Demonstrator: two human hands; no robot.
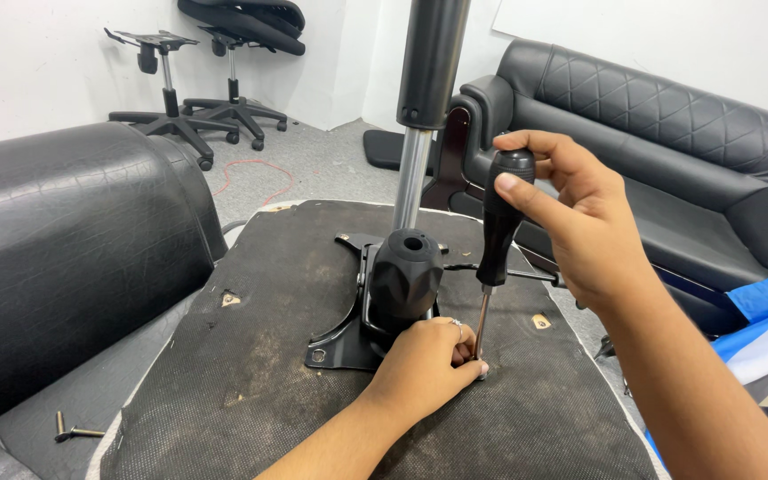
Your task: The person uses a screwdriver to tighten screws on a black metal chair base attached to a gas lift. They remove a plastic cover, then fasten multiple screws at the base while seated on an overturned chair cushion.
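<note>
Gripping 1 screwdriver [498, 236]: 2 hands, right hand [571, 218] up, left hand [424, 360] below.

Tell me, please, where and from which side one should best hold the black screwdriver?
Grip the screwdriver by its thick black handle, from above and the right, as the right hand does. It stands nearly upright, and the left hand already steadies its thin shaft near the tip.

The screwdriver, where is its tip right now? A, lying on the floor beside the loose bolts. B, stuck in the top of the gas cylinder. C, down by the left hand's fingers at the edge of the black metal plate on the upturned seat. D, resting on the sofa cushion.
C: the right hand holds the screwdriver upright, its shaft ending at the left hand beside the black metal plate.
</note>
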